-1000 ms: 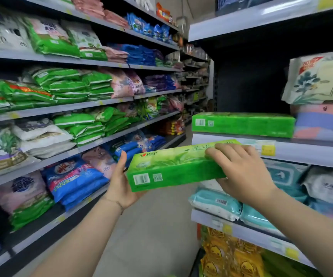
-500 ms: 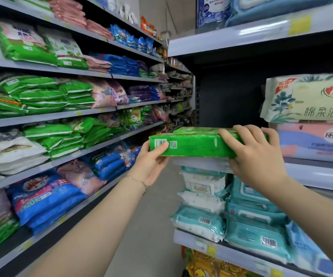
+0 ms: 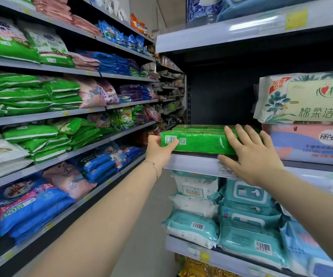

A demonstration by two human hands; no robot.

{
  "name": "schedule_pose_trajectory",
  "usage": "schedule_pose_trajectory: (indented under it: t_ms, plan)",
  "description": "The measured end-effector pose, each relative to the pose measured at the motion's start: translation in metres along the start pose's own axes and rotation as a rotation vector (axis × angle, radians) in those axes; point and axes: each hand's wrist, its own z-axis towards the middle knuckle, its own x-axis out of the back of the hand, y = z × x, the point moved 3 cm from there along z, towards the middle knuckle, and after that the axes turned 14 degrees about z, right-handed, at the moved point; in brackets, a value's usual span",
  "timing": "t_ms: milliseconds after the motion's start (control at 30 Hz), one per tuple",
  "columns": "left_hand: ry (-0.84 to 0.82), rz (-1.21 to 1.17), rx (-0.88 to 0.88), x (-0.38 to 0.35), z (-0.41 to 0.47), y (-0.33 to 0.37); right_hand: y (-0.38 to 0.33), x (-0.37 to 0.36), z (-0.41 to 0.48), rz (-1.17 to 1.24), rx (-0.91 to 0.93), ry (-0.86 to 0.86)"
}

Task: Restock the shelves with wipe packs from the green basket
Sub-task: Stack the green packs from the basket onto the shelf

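Observation:
A long green wipe pack lies flat at the front edge of the right-hand shelf, its barcode end to the left. My left hand grips that left end, thumb across the front. My right hand rests on the pack's right part with fingers spread over it and the thumb down on the shelf rail. A second green pack lies just behind the first, touching it. The green basket is out of view.
To the right on the same shelf, a cream pack is stacked on a pink-and-blue pack. Teal and white wipe packs fill the shelf below. Across the narrow aisle, left shelving holds green, blue and pink bags.
Both hands lifted the green pack from chest height up to the shelf and set it down in front of the other green pack. The right hand's fingers have spread out over it.

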Motion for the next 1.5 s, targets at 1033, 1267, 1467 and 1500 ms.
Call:
schedule_pose_trajectory:
  t_ms: [1033, 1267, 1467, 1500]
  plan:
    - [-0.398, 1.109, -0.221, 0.03, -0.175, -0.231, -0.182, -0.16, -0.162, 0.403, 0.532, -0.261]
    - [-0.695, 1.145, 0.197, 0.004, -0.239, -0.356, -0.209, -0.266, -0.244, 0.462, 0.431, -0.566]
    - [-0.919, 1.149, 0.491, -0.022, -0.299, -0.441, -0.212, -0.328, -0.306, 0.419, 0.319, -0.912]
    - [-0.94, 1.138, 0.527, -0.027, -0.309, -0.453, -0.209, -0.338, -0.315, 0.417, 0.291, -0.936]
